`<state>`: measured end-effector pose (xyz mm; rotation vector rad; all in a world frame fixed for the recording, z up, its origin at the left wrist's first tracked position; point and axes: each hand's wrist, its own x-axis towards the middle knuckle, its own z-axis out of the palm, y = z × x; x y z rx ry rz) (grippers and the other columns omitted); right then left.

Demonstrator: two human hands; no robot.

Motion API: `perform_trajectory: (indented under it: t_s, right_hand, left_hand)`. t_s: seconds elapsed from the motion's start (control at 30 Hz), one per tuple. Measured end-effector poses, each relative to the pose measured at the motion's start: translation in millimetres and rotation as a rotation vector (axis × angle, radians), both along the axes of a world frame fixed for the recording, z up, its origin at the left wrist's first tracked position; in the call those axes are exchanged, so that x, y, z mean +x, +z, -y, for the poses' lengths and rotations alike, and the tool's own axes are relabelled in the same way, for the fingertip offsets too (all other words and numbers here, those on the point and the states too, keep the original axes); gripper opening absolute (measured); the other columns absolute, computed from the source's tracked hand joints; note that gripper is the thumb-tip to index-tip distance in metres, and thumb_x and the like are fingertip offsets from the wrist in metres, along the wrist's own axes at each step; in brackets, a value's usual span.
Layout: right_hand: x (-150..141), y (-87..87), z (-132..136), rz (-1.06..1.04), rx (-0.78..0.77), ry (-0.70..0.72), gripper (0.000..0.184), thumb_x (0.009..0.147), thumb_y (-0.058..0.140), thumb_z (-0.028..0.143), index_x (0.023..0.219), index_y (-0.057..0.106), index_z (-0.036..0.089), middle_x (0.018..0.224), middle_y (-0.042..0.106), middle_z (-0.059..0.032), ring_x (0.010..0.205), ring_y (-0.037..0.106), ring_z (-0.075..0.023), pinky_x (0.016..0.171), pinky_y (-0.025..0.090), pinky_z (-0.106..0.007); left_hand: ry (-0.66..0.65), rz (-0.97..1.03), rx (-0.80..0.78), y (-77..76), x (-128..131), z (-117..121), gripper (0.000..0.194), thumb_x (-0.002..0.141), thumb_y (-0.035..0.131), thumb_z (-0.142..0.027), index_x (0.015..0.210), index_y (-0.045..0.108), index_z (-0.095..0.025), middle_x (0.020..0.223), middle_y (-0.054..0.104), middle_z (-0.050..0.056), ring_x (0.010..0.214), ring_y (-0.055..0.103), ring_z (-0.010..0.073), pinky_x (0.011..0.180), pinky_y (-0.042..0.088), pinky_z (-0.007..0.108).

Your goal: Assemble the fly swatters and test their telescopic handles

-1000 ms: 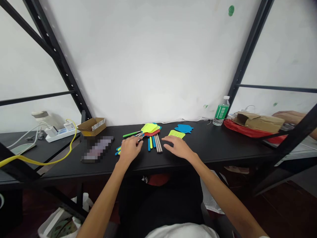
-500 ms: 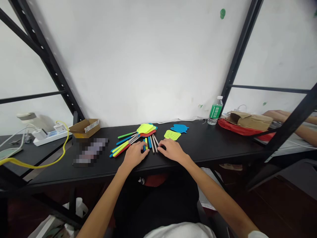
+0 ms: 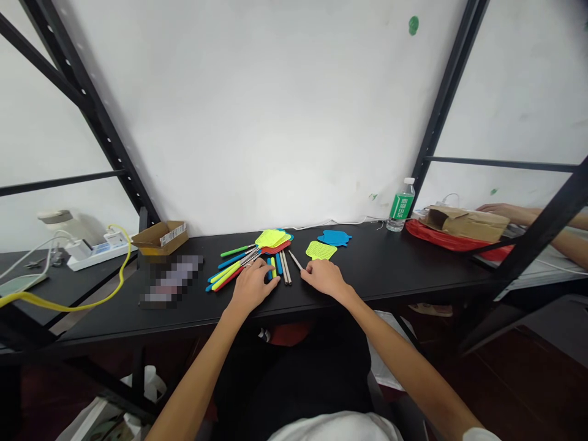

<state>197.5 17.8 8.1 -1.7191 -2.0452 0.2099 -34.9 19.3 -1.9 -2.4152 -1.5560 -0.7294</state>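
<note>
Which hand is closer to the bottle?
The right hand: it's left of the bottle, at one end of a rod; the left hand is farther left.

Metallic-looking rods (image 3: 285,268) — smooth, cardboard box (image 3: 171,246) — matt

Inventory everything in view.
Swatters: several, multicoloured, centre-left
Handles: three visible, blue, yellow, centre front
Rods: three, silvery, centre front
Mesh head: one, yellow, centre-right
Flat piece: count unclear, blue, behind that
Bottle: one, clear, right
Package: one, brown, right
Box: one, brown, left
Blurred item: one, left
Cable: one, yellow, left
Power strip: one, white, left
Table: one, black, centre
Coworker's hand: one, far right
Left hand: one, by handles
Right hand: one, at rod
</note>
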Motion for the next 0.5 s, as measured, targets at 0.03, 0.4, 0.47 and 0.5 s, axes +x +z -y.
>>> perform_trajectory:
  t_s: [0.03,0.4,0.47,0.5]
  right_hand:
    - [2.0,0.3,-2.0,-0.045,-0.011,0.011,0.03,0.087,0.057,0.038,0.064,0.066,0.021,0.073,0.069,-0.0073,0.073,0.064,-0.0227,0.061,0.037,-0.029]
    - [19.9,2.6,-21.1,-1.355,-0.443,0.248,0.033,0.077,0.07,0.049,0.079,0.063,0.017,0.058,0.055,0.0039,0.043,0.04,-0.0058,0.041,0.029,-0.019]
    - [19.4,4.1,-20.4,-1.42,-0.431,0.245,0.032,0.077,0.073,0.047,0.081,0.065,0.017,0.063,0.06,0.0022,0.047,0.047,-0.0063,0.043,0.034,-0.018]
    - [19.0,4.6,-20.1,-1.427,-0.425,0.244,0.031,0.077,0.073,0.047,0.081,0.065,0.017,0.065,0.062,0.001,0.049,0.049,-0.0066,0.043,0.036,-0.018]
  left_hand:
    - [-0.007,0.003,0.018,0.2,0.0,0.0,0.027,0.09,0.058,-0.041,0.106,0.071,-0.022,0.108,0.064,0.007,0.096,0.061,0.0235,0.087,0.044,0.035]
    - [0.051,-0.016,0.11,2.5,5.4,4.6,0.021,0.084,0.066,-0.042,0.08,0.063,-0.022,0.093,0.062,0.007,0.096,0.058,0.027,0.09,0.043,0.039]
    - [0.057,-0.018,0.112,2.1,5.3,4.8,0.019,0.085,0.065,-0.04,0.079,0.063,-0.022,0.095,0.062,0.007,0.097,0.057,0.0271,0.091,0.043,0.039]
    - [0.056,-0.015,0.112,2.1,5.2,4.9,0.018,0.085,0.064,-0.039,0.079,0.063,-0.022,0.096,0.062,0.007,0.098,0.057,0.0272,0.091,0.043,0.039]
